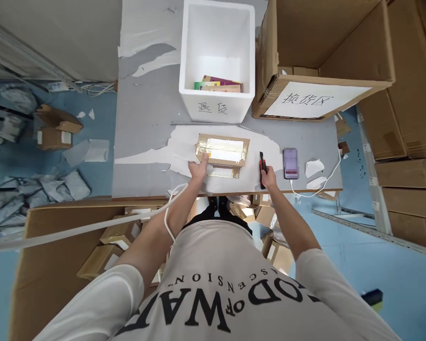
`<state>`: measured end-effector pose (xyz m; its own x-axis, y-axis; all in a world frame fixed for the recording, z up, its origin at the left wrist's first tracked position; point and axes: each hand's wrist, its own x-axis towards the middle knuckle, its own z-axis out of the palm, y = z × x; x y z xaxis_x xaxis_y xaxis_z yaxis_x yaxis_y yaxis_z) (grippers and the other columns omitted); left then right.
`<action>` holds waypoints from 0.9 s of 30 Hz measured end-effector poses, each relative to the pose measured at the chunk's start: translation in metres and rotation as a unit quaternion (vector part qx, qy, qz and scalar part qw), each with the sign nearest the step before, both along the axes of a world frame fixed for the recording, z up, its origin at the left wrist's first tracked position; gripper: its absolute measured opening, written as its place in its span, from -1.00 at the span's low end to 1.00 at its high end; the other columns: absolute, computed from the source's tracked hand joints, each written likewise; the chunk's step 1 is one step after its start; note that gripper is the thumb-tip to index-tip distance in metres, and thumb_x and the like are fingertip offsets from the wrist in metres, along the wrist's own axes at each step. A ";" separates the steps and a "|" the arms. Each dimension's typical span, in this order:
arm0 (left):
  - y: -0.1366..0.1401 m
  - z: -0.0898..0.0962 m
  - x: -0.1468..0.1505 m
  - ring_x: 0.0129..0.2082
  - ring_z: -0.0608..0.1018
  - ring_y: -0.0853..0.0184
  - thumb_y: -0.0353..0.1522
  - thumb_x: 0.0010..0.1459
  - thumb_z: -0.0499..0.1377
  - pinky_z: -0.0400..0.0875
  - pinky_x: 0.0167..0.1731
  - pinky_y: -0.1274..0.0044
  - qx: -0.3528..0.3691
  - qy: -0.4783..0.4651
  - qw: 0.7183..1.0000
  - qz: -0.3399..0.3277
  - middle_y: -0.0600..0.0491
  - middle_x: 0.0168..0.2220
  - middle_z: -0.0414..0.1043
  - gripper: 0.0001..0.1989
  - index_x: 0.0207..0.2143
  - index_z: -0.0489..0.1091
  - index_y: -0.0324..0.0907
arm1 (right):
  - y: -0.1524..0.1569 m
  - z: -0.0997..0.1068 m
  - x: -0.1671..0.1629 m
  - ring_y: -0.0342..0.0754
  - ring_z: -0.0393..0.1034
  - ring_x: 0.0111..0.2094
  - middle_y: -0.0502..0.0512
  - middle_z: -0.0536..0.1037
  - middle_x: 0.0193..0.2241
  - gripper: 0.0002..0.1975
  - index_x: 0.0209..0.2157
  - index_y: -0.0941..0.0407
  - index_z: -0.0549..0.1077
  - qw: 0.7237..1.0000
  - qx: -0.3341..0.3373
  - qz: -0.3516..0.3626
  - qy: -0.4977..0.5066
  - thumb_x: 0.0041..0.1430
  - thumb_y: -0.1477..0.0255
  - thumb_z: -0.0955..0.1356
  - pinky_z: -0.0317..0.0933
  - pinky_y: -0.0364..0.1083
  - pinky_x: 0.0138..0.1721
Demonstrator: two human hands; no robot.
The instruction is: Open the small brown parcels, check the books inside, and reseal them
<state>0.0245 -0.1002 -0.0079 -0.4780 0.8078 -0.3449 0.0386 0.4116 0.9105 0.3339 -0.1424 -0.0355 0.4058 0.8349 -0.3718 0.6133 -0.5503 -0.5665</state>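
Note:
In the head view, a small taped cardboard box (224, 149) with a white label lies at the middle of the table. My left hand (199, 169) grips its near left corner, thumb on the top; the other fingers are partly hidden. Another taped cardboard piece (223, 173) shows just below the box, though I cannot tell if the two are joined. To the right, my right hand (269, 178) is closed around a red and black utility knife (262, 166), its tip pointing away from me. The knife is apart from the box.
A white foam box (216, 106) holding several colourful flat packs stands behind. Beside it is a large open carton (266, 94). A phone (290, 163) with a white cable lies at right. Below the table's front edge, a big carton (53, 265) contains several parcels.

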 end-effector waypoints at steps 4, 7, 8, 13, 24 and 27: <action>0.000 0.000 -0.004 0.14 0.43 0.18 -0.07 0.06 0.27 0.24 0.20 0.42 0.025 0.007 0.999 -0.028 -0.16 0.06 0.44 -0.42 0.02 0.36 -0.27 | 0.002 -0.032 -0.014 0.14 0.35 -0.08 0.34 0.50 -0.11 -0.57 -0.03 0.24 0.44 0.999 0.015 -0.026 0.016 0.11 0.37 0.21 0.20 0.09 0.04; 0.003 -0.001 -0.009 0.17 0.40 0.18 -0.04 0.07 0.25 0.22 0.22 0.41 0.037 0.000 0.997 -0.069 -0.12 0.08 0.42 -0.40 0.05 0.34 -0.23 | 0.000 -0.036 -0.010 0.14 0.31 -0.03 0.32 0.45 -0.09 -0.55 0.00 0.22 0.44 0.999 0.038 -0.029 0.006 0.12 0.38 0.20 0.14 0.12 0.10; 0.004 -0.001 -0.011 0.18 0.39 0.17 -0.04 0.07 0.24 0.21 0.23 0.40 0.035 -0.001 0.996 -0.082 -0.11 0.08 0.42 -0.40 0.06 0.33 -0.21 | -0.001 -0.036 -0.009 0.15 0.28 0.00 0.32 0.42 -0.05 -0.54 0.03 0.20 0.42 0.998 0.047 -0.032 -0.009 0.12 0.39 0.20 0.11 0.15 0.12; 0.000 -0.011 -0.022 0.17 0.39 0.13 -0.01 0.06 0.23 0.22 0.21 0.34 0.023 -0.003 0.991 -0.133 -0.15 0.10 0.39 -0.39 0.04 0.30 -0.19 | 0.002 -0.017 -0.027 0.17 0.06 0.21 0.32 0.20 0.19 -0.41 0.22 0.17 0.22 0.992 0.111 0.056 -0.022 0.13 0.41 0.22 -0.03 0.19 0.23; -0.039 0.044 -0.036 0.09 0.40 0.06 0.25 -0.30 0.23 0.29 0.12 0.33 0.184 0.071 0.942 -0.271 -0.18 0.03 0.30 -0.03 0.04 0.26 -0.21 | -0.067 0.072 -0.078 0.04 0.33 -0.13 0.16 0.37 -0.19 -0.59 0.01 0.07 0.40 0.963 0.216 0.074 0.141 0.23 0.17 0.22 0.31 0.06 -0.07; -0.064 0.069 -0.016 0.14 0.33 -0.01 0.33 -0.51 0.21 0.25 0.15 0.34 0.140 0.077 0.935 -0.315 -0.17 0.06 0.27 0.10 0.01 0.31 -0.19 | -0.141 0.102 -0.060 0.05 0.32 -0.20 0.13 0.35 -0.26 -0.59 -0.07 0.05 0.44 0.970 0.222 -0.004 0.104 0.22 0.10 0.21 0.32 0.03 -0.21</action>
